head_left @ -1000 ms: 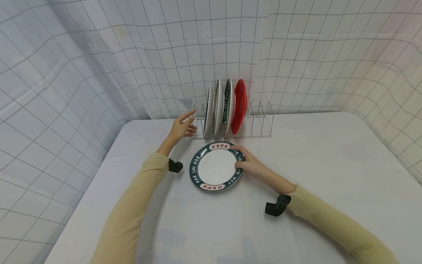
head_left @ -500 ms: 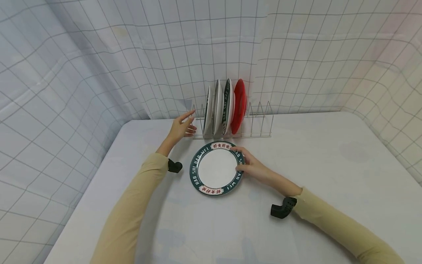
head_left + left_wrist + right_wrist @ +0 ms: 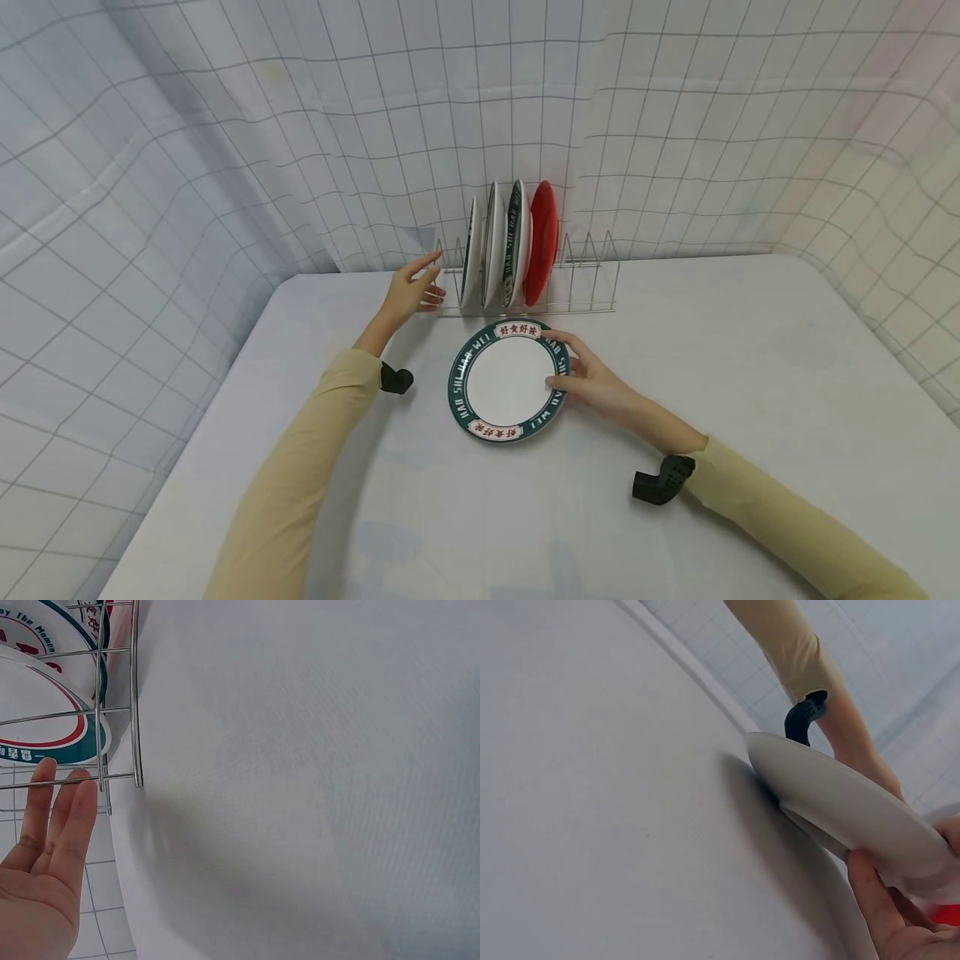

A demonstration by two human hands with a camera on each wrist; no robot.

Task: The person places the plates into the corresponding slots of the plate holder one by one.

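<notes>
My right hand [image 3: 600, 387] pinches the right rim of a white plate [image 3: 506, 379] with a dark green lettered border. In the right wrist view fingers [image 3: 870, 892] support the plate's underside [image 3: 840, 795], which is tilted and raised off the tabletop at least in part. At the left end of a wire dish rack [image 3: 581, 312], my left hand [image 3: 405, 293] touches the end wires with fairly straight fingers [image 3: 69, 832]. Several plates stand upright in the rack: white ones with green borders [image 3: 517, 242] and a red plate [image 3: 542, 242] on their right.
The white tabletop [image 3: 750, 375] spreads around the hands. Grid-patterned white cloth [image 3: 480, 100] hangs behind the rack and along both sides. A black wrist mount [image 3: 663, 481] sits on the right wrist, and another [image 3: 396, 379] on the left.
My right hand has moved a little to the right with the held plate, which is turned slightly. The left hand stays at the rack's left end.
</notes>
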